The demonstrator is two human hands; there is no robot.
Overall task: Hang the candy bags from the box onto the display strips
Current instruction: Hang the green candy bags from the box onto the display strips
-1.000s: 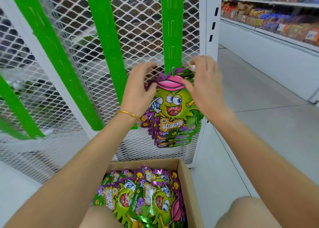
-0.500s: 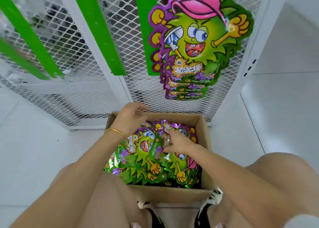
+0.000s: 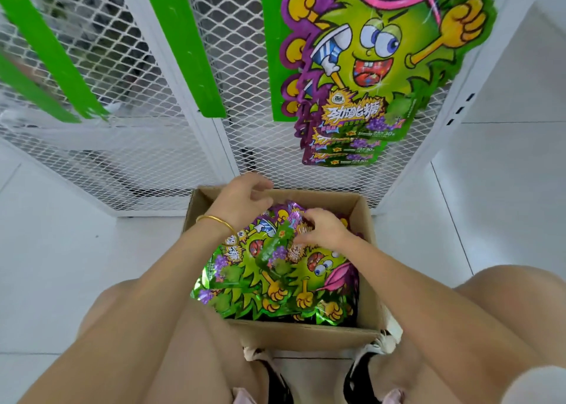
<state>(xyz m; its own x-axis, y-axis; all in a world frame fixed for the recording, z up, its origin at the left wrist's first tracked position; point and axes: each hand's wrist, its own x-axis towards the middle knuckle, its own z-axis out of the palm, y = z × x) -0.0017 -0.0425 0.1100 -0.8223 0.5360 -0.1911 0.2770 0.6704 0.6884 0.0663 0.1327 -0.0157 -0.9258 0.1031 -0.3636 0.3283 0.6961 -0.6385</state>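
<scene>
- The right hand (image 3: 321, 230) is pinching the upper edge of a candy bag (image 3: 272, 252) lying in the box (image 3: 306, 333), near its far wall.
- The left hand (image 3: 242, 201) is hovering over the far-left corner, fingers relaxed, grasping nothing.
- Risk: overlapping slick bags may be dragging out together and spilling.

This is looking like a shop: above the fingers (image 3: 307, 215), green display strips (image 3: 180, 45) are hanging on a white mesh rack (image 3: 137, 164), one carrying candy bags (image 3: 379, 66). Under them a stock box (image 3: 306, 333) is sitting.
</scene>
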